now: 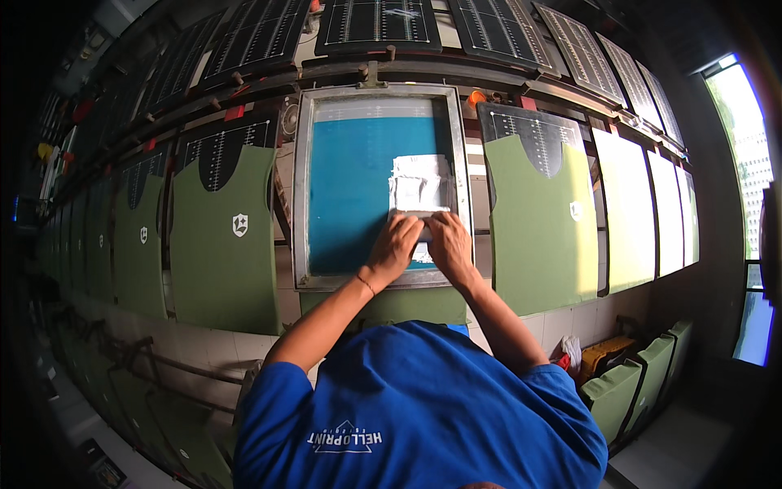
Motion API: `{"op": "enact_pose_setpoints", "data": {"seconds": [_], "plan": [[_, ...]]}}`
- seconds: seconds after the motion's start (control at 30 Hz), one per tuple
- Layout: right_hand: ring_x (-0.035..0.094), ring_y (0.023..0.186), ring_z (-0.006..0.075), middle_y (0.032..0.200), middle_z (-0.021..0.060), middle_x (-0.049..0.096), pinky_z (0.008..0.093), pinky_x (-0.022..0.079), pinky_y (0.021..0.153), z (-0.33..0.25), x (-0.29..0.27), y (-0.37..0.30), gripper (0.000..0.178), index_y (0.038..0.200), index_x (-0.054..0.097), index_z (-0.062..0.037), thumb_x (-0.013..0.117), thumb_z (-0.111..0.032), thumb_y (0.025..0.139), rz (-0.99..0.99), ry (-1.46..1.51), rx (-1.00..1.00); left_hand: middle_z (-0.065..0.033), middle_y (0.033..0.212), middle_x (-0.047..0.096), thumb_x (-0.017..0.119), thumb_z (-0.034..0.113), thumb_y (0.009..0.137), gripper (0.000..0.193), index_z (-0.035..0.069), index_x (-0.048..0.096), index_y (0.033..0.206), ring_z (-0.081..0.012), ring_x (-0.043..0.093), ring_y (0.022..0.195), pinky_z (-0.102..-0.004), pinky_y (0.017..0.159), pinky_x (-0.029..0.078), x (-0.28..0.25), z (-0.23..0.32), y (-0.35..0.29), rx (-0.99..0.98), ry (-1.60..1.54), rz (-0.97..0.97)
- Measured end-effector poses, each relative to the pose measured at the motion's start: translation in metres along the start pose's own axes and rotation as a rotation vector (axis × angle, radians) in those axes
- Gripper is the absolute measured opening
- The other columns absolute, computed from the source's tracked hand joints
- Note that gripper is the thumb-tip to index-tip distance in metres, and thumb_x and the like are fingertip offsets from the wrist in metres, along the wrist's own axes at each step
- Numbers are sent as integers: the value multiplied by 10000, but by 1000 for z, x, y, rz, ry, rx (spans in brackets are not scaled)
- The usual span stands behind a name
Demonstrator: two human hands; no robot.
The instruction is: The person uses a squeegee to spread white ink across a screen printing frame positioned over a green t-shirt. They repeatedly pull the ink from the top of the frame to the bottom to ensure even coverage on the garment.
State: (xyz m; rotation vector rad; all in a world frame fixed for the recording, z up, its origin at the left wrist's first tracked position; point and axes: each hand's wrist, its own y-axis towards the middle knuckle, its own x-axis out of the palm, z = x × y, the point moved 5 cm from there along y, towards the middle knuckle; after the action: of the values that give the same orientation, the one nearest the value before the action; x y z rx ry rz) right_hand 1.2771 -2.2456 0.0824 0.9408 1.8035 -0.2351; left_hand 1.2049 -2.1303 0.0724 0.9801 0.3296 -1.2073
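In front of me lies a screen-printing frame (302, 187) with a metal rim and a blue-green mesh (350, 175). My left hand (394, 247) and my right hand (450, 244) are closed side by side on a squeegee (425, 234), mostly covered by my fingers. Thick white ink (419, 181) is spread on the mesh just beyond the squeegee, at the frame's right side. A smaller white patch shows between my wrists. Green fabric (383, 308) pokes out below the frame's near edge.
Green shirt pieces with small white emblems lie on boards to the left (220, 244) and right (538, 228). Dark marked boards (379, 24) line the far row behind a metal rail. An orange cup (476, 99) sits by the frame's far right corner. Sunlight falls on the right-hand boards.
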Motion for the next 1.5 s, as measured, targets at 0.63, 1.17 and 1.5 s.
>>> {"op": "enact_pose_setpoints", "data": {"seconds": [0.63, 1.17, 1.5], "plan": [[595, 1006, 318, 1038, 114, 655, 392, 523, 868, -19, -18, -46, 293, 1056, 696, -33, 596, -20, 781, -61, -20, -12, -163, 1117, 623, 626, -51, 796, 338, -30, 598, 1132, -361, 581, 1053, -430, 911, 478, -8, 35, -32, 27, -25, -38], [524, 1224, 376, 1312, 204, 552, 426, 418, 1078, 66, -22, -120, 489, 1368, 524, 2, 640, -201, 938, 230, 189, 466, -184, 1230, 564, 648, 142, 928, 320, 0, 599, 1211, -369, 527, 1165, -467, 1021, 411, -112, -90, -128, -636, 181, 334], [643, 1082, 258, 1143, 173, 688, 342, 467, 964, 139, 67, -119, 443, 1256, 640, 27, 500, -338, 1048, 246, 606, 803, -209, 1574, 368, 580, 533, 986, 858, -79, 303, 1521, -285, 358, 1455, -369, 1192, 272, -81, -208, -229, -1168, -645, 267]]}}
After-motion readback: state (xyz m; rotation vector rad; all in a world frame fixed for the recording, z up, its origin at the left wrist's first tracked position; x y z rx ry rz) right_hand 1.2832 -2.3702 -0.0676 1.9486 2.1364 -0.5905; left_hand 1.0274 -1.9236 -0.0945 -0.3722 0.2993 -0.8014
